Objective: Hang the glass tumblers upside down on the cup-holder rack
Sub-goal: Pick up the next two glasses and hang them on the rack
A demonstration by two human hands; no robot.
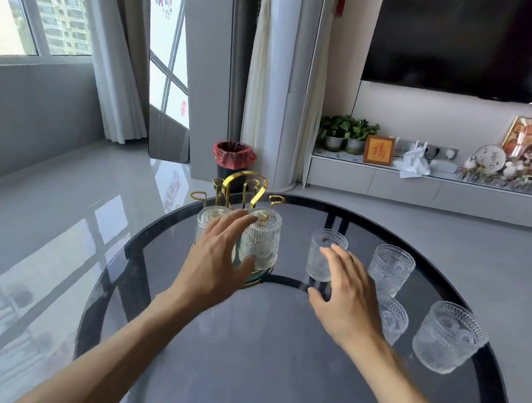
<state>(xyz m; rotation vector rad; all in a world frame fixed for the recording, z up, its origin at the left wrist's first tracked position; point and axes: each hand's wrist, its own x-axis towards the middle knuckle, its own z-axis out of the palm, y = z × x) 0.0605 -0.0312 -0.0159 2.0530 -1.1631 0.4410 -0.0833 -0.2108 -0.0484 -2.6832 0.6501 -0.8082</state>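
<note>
We see gold rack [243, 184] with two inverted tumblers [261, 238] beyond our left hand [216, 262] fingers [238, 219] | right hand [345, 293] spread, fingers [335, 254] at an upright tumbler [323, 253] | three more tumblers [391, 268] right of them on the tabletop [271, 354]

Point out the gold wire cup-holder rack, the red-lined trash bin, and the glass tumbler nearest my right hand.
Gold wire cup-holder rack [245, 181], head view, top handle loop.
Red-lined trash bin [234, 156], head view, red liner at rim.
Clear embossed glass tumbler [323, 246], head view, upper side wall, left of the right hand's fingers.
</note>
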